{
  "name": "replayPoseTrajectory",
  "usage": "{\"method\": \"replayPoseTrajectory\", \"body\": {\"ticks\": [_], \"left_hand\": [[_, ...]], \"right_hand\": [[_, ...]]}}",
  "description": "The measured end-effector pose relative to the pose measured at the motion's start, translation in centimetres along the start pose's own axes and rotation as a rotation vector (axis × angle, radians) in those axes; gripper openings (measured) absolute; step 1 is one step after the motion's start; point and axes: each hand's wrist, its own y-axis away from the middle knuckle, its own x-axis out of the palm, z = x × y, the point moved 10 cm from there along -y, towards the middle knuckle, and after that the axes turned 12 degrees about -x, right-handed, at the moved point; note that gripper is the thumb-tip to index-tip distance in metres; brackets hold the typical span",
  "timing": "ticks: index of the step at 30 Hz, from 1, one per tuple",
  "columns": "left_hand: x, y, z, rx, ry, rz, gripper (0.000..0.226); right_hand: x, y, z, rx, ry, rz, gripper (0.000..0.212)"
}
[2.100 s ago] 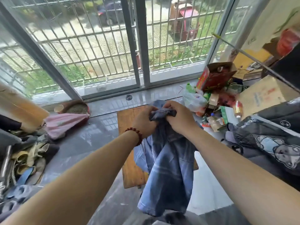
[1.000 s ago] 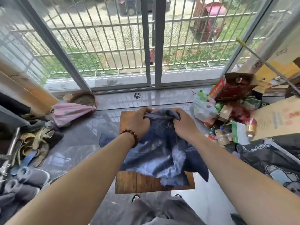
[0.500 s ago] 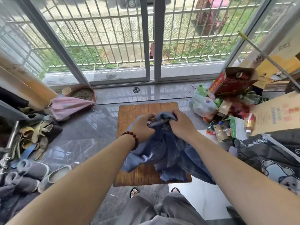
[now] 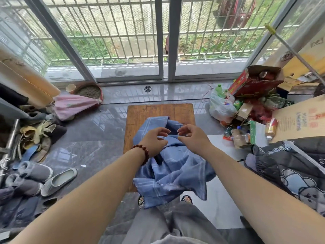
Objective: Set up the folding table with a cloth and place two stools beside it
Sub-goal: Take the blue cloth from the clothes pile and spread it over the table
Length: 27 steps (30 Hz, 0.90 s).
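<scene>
Hovering Two Hands Over One Blue Cloth

One low wooden table [image 4: 149,111] stood on the glossy grey floor before the barred sliding doors. One blue checked cloth [image 4: 175,171] lay crumpled on it, covering the near and middle part of the top and spilling over the near edge toward the person's legs; the far strip of wood was bare.

Two hands were over the bunched upper part of the cloth, close together but apart. The left hand [image 4: 154,142], with one bracelet [image 4: 142,150] of dark red beads at the wrist, had its fingers loosely curled and grasped nothing; its lower fingers lay against the fabric. The right hand [image 4: 193,140] was likewise relaxed, fingers gently bent, holding nothing.

Two sandalled feet [image 4: 141,202] showed just below the hanging cloth.

To the left lay one folded pink umbrella [image 4: 75,104] and one paper cup [image 4: 70,88]. To the right sat one open red box [image 4: 253,81] and one white plastic bag [image 4: 219,108] among the clutter.
</scene>
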Motion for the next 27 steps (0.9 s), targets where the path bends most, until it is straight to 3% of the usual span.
{"method": "replayPoseTrajectory", "body": {"ticks": [14, 27], "left_hand": [[-0.1, -2.4, 1.6, -0.035, 0.081, -0.018, 0.027], [-1.7, -12.0, 3.5, -0.013, 0.063, -0.059, 0.026]], "right_hand": [[2.4, -1.8, -2.0, 0.015, -0.061, 0.04, 0.013], [6.9, -11.2, -6.1, 0.017, -0.066, 0.028, 0.006]]}}
